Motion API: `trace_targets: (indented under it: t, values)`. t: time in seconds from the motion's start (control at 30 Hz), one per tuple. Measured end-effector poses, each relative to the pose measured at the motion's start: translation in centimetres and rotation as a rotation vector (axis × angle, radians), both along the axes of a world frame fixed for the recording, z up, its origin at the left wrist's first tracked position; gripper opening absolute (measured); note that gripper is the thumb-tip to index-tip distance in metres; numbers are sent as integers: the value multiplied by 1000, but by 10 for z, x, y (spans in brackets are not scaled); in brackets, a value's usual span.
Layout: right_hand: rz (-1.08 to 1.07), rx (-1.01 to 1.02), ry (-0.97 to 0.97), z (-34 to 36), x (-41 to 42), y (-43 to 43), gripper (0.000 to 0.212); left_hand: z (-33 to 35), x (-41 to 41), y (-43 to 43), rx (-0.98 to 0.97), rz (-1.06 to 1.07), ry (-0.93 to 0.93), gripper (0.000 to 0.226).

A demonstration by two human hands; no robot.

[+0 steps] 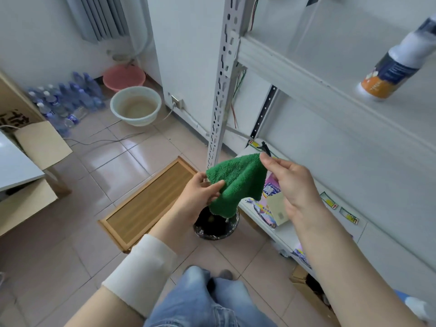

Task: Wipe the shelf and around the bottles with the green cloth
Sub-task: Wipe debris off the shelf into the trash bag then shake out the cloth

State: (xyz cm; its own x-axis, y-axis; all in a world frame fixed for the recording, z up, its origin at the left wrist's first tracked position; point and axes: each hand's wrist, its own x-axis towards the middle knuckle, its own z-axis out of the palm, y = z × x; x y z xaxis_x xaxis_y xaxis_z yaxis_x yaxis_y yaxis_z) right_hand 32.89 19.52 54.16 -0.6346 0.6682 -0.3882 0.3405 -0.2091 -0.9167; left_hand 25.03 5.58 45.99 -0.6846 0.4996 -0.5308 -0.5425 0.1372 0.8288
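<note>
A green cloth (238,182) hangs in the air in front of the white metal shelf unit, held by both hands. My left hand (200,193) pinches its left edge between thumb and fingers. My right hand (289,182) pinches its upper right corner. The upper shelf (306,67) on the right carries one white bottle (396,62) with an orange and dark blue label. The lower shelf (285,232) sits behind my right hand and holds a purple packet (271,192) and a small beige box (278,206).
A slotted white upright post (221,90) stands just behind the cloth. Below the cloth is a black bin (217,225). A wooden frame (151,201) lies on the tiled floor. Two basins (135,109), several water bottles (63,100) and cardboard boxes (35,161) are at left.
</note>
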Motion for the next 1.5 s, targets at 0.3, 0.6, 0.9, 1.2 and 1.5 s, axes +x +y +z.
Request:
trace_targets:
  t: [0.3, 0.6, 0.9, 1.2, 1.5]
  values:
    - [-6, -42, 86, 3, 2, 16, 4, 41, -30, -11, 75, 77, 109, 50]
    - [150, 483, 147, 37, -10, 30, 13, 95, -52, -22, -50, -165, 632, 29]
    - [356, 734, 172, 82, -33, 14, 18, 113, -24, 21, -246, -337, 966, 62]
    - [343, 480, 197, 101, -34, 36, 19, 155, -74, 34, -86, -604, 979, 28]
    - [122, 392, 259, 119, -38, 53, 28, 215, -116, 63, -243, -910, 1155, 6]
